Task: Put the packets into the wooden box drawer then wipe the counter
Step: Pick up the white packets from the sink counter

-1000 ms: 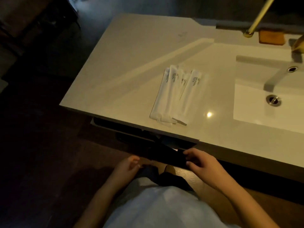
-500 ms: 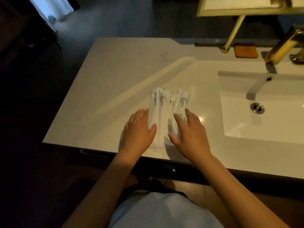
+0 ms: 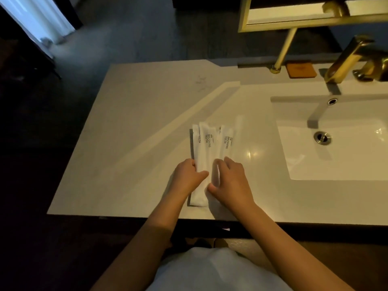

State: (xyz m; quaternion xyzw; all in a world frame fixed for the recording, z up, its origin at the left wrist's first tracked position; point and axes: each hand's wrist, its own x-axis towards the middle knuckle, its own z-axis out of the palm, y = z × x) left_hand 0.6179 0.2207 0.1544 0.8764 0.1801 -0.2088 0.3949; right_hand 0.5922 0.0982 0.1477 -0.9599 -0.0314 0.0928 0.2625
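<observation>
Both hands, left hand (image 3: pixel 187 175) and right hand (image 3: pixel 230 181), grip the near ends of the packets (image 3: pixel 212 148) on the bench (image 3: pixel 126 143) left of the sink (image 3: pixel 336 164), long axes pointing away.

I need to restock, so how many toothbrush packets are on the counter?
3 packets plainly show, overlapping near the counter's front edge, gripped by the left hand and right hand; more may be hidden.

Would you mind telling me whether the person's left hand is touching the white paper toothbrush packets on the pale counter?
Touching. The head view shows the left hand with its thumb laid over the white paper toothbrush packets, fingers curled at their left edge, no gap visible.
</observation>
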